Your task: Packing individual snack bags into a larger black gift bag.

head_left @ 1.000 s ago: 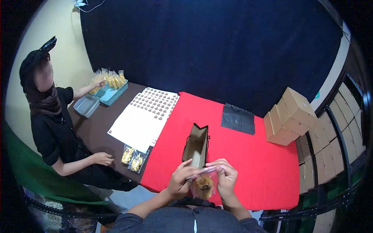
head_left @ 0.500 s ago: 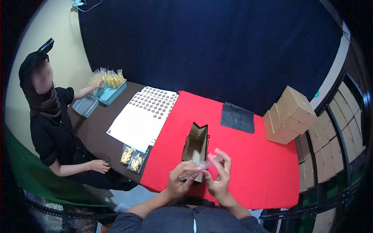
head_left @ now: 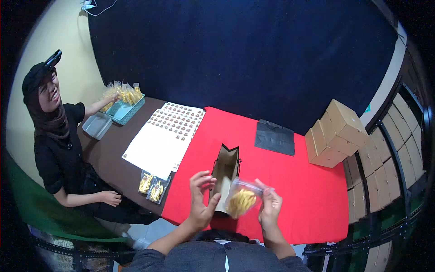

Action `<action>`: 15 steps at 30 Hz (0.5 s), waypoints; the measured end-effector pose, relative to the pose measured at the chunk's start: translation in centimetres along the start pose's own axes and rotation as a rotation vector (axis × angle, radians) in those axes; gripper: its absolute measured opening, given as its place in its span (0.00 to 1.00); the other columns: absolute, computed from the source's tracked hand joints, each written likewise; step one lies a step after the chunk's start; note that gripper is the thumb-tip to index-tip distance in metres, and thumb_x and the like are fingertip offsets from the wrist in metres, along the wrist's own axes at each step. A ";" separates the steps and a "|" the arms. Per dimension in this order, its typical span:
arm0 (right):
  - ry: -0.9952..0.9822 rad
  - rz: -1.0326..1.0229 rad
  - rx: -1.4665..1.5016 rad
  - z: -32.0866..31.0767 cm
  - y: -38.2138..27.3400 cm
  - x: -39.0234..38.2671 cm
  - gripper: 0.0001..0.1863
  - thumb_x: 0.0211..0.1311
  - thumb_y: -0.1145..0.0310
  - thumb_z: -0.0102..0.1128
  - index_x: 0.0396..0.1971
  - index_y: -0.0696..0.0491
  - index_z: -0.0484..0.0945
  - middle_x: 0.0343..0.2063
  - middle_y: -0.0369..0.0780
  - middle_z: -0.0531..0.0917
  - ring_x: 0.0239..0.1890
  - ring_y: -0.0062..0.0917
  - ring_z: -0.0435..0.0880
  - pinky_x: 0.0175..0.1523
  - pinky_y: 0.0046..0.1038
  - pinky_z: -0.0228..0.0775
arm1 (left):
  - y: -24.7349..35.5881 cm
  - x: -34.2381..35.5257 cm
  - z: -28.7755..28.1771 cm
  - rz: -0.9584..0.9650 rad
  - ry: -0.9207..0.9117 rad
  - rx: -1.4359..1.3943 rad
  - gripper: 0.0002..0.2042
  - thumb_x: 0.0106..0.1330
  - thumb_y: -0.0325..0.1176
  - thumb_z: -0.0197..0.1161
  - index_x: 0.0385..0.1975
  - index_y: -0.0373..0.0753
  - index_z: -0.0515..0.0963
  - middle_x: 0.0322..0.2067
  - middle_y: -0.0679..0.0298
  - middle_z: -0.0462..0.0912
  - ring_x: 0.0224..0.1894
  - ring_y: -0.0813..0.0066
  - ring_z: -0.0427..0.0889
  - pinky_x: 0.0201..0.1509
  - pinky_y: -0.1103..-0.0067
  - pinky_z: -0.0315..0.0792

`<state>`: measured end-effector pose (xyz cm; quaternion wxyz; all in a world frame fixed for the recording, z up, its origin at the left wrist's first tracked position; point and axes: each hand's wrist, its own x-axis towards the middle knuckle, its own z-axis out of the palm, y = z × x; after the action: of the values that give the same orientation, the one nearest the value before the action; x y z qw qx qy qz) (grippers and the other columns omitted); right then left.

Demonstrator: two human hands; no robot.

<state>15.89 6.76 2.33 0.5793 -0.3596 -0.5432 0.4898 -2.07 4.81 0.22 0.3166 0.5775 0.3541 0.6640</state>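
My right hand [head_left: 270, 205] pinches the top edge of a clear zip bag of yellow stick snacks [head_left: 241, 201], which hangs tilted and slightly blurred to its left. My left hand [head_left: 202, 203] is open, fingers apart, with nothing in it. Between my hands a paper bag [head_left: 225, 165], brown inside with a dark outer rim and dark handles, stands upright with its mouth spread. The snack bag overlaps the paper bag's near right part from this view, so I cannot tell whether they touch.
On the red cloth [head_left: 308, 199] lie flat black bags [head_left: 274, 138]; cardboard boxes [head_left: 333, 136] are stacked at right. Left are sticker sheets [head_left: 154, 145], two snack bags [head_left: 152, 187] and a teal basket [head_left: 127, 112] of more bags. A co-worker [head_left: 63, 149] reaches into the basket.
My hands have moved apart from above the paper bag. The left has let go; the right has swung the snack bag rightward, bringing its yellow contents into view.
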 end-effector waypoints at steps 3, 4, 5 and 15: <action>0.154 -0.122 -0.094 0.7 -0.4 0.1 0.22 0.67 0.59 0.46 0.43 0.65 0.76 0.44 0.50 0.79 0.41 0.26 0.78 0.50 0.29 0.66 | -0.2 0.0 -0.6 0.030 0.022 0.114 0.21 0.61 0.35 0.58 0.52 0.36 0.63 0.56 0.51 0.61 0.60 0.62 0.60 0.62 0.68 0.55; 0.024 -0.180 -0.202 0.9 -0.4 0.0 0.22 0.67 0.58 0.46 0.44 0.63 0.76 0.43 0.49 0.79 0.42 0.28 0.78 0.49 0.30 0.67 | 0.6 0.2 -0.5 0.058 -0.115 0.240 0.23 0.59 0.35 0.60 0.53 0.37 0.62 0.57 0.50 0.61 0.60 0.61 0.61 0.61 0.69 0.57; -0.108 -0.238 -0.308 1.2 -0.3 0.0 0.22 0.67 0.58 0.45 0.45 0.62 0.75 0.43 0.47 0.80 0.44 0.31 0.79 0.49 0.30 0.68 | 1.5 0.4 -0.4 0.087 -0.251 0.367 0.26 0.57 0.34 0.63 0.54 0.39 0.61 0.58 0.49 0.60 0.59 0.61 0.62 0.59 0.71 0.59; -0.084 -0.282 -0.209 3.1 1.5 0.3 0.31 0.54 0.54 0.62 0.52 0.61 0.69 0.49 0.44 0.67 0.52 0.29 0.68 0.55 0.31 0.62 | 0.7 -1.7 0.1 -0.234 0.016 -0.141 0.14 0.66 0.36 0.54 0.43 0.32 0.70 0.36 0.59 0.80 0.33 0.80 0.78 0.36 0.82 0.73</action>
<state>12.56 7.06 1.43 0.5788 -0.3172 -0.6599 0.3592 -1.71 3.03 -0.14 0.4286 0.5034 0.3741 0.6504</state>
